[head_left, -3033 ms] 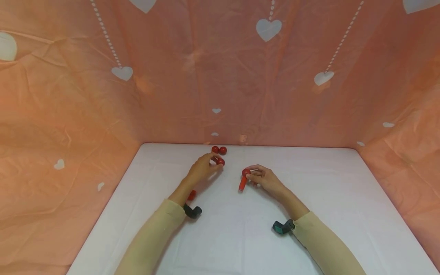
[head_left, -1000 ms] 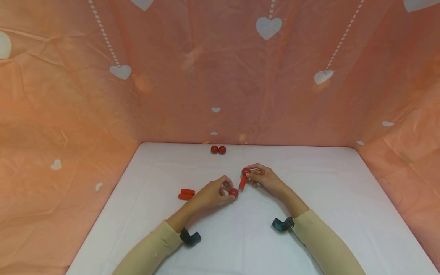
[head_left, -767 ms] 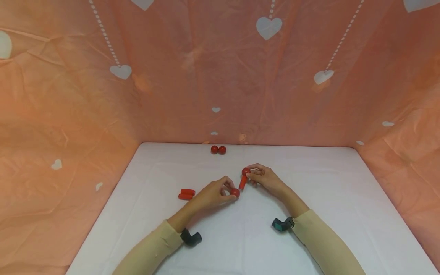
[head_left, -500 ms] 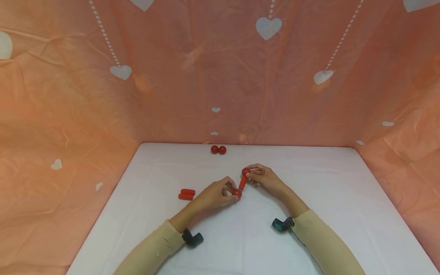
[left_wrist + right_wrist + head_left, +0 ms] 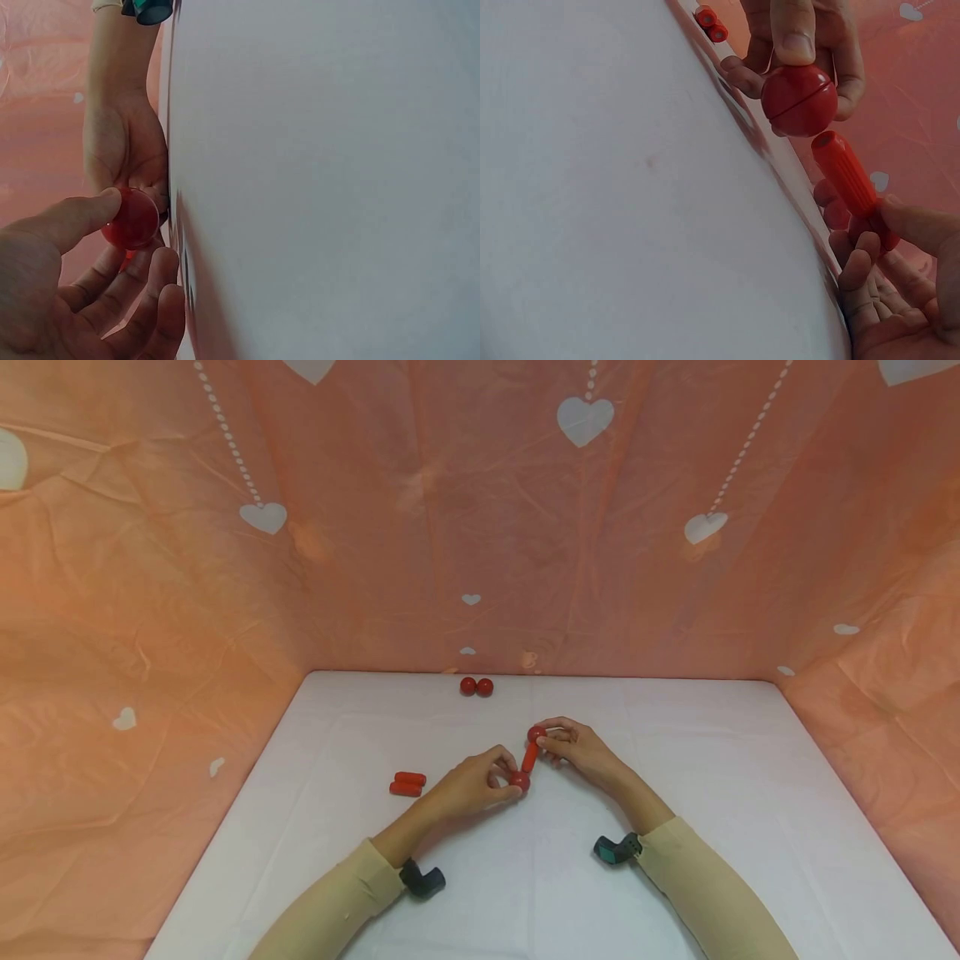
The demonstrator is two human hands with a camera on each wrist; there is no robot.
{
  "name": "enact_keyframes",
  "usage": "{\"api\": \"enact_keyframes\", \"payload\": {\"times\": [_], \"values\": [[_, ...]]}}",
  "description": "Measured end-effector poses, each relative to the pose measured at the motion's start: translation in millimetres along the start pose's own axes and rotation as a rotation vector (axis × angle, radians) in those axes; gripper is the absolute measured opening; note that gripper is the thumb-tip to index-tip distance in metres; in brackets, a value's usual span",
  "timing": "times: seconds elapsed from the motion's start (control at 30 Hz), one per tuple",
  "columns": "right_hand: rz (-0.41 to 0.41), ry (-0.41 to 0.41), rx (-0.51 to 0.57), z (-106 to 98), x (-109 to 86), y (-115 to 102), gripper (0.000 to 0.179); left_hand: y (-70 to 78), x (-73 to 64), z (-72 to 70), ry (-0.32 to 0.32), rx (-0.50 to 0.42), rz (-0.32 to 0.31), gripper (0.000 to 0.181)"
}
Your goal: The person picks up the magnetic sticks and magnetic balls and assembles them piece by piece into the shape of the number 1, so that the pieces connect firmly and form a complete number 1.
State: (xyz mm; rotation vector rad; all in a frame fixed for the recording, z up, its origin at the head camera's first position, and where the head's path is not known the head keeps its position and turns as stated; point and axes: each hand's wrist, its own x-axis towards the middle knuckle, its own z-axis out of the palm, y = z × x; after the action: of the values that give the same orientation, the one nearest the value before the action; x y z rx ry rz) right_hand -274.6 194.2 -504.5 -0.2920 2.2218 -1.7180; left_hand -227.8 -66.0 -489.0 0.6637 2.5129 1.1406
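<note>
My left hand (image 5: 472,783) pinches a glossy red ball (image 5: 520,782) between thumb and fingers. A seam line crosses that ball (image 5: 799,97) in the right wrist view. With its thumb and fingers, my right hand (image 5: 588,756) grips a second red ball (image 5: 536,734), from which a ribbed orange-red rod (image 5: 845,172) sticks out. The rod's free end, with a small grey disc in it, points at the left hand's ball. They stand very close; whether they touch, I cannot tell. The rod is mostly hidden behind the ball in the left wrist view.
Two more red balls (image 5: 485,687) sit side by side near the back edge of the white table (image 5: 637,902). Two red rods (image 5: 406,789) lie together left of the left forearm. Orange-pink cloth (image 5: 480,527) with pale hearts surrounds the table on the back and sides.
My left hand has come from the back of the table toward the front and right with its ball, then crept right to the rod's end. The right hand has held nearly still.
</note>
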Motion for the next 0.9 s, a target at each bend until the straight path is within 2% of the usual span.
{"api": "enact_keyframes", "payload": {"times": [0.57,0.9], "values": [[0.004,0.001,0.003,0.8,2.2,0.6,0.046,-0.4,3.3,0.9,0.012,-0.004,0.001,0.027],[0.004,0.001,-0.027,0.2,2.8,3.3,0.044,0.2,1.1,-1.1,0.022,-0.037,-0.026,0.030]]}}
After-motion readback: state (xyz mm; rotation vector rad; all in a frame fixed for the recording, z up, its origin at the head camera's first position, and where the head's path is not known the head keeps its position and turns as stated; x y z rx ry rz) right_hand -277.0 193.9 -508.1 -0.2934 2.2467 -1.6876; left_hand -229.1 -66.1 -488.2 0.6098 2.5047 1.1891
